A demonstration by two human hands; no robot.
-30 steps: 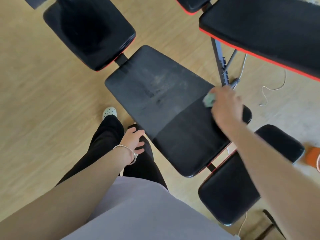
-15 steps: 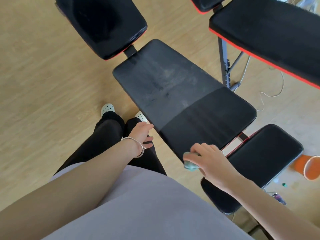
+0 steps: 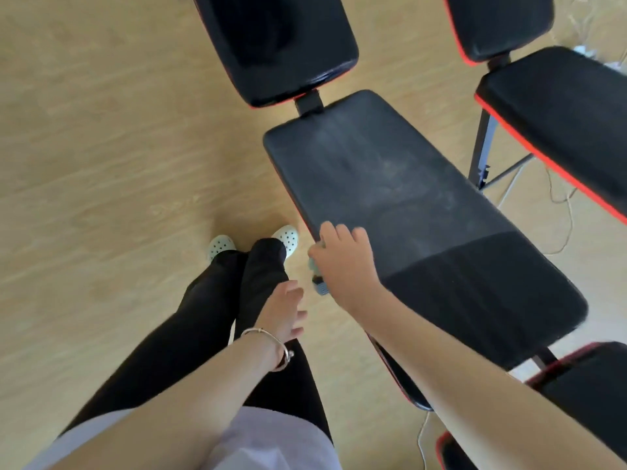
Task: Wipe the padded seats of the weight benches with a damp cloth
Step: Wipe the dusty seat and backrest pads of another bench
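Gripping the cloth (image 3: 320, 283) beneath it, right hand (image 3: 342, 262) touches bench pad (image 3: 407, 198).

Bright, soft daylight — motion-blurred, edges perhaps warped.

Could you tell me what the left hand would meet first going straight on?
Probably the cloth gripped under the right hand, beside the edge of the bench pad; depth is unclear.

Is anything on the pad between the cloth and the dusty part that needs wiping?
Nothing visible. The right hand holds the cloth at the near edge of the pad; the dusty stretch beyond it is bare.
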